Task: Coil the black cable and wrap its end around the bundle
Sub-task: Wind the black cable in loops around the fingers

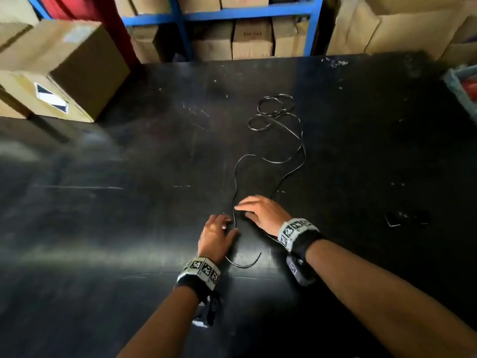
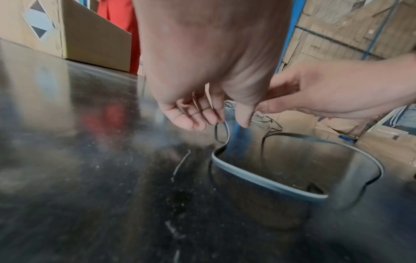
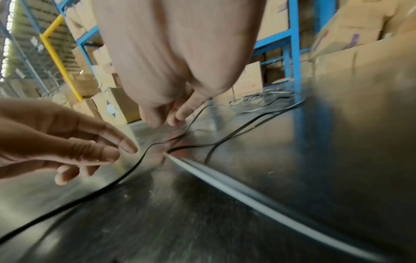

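Observation:
A thin black cable (image 1: 235,182) lies loose on the black table (image 1: 103,215). It has a few small loops at its far end (image 1: 275,108) and a free end curling near my left wrist (image 1: 245,264). My left hand (image 1: 227,224) hovers low over one strand, fingers hanging relaxed, with the index fingertip (image 2: 219,121) touching the cable (image 2: 265,178). My right hand (image 1: 247,210) reaches in from the right, its straight fingers (image 3: 180,115) resting at the strands (image 3: 137,163). Neither hand grips the cable.
Cardboard boxes (image 1: 64,68) stand on the table's left side. A blue shelf rack (image 1: 245,11) full of cartons runs behind the far edge, with more boxes (image 1: 400,27) at the back right. A teal basket (image 1: 462,83) sits at the right edge.

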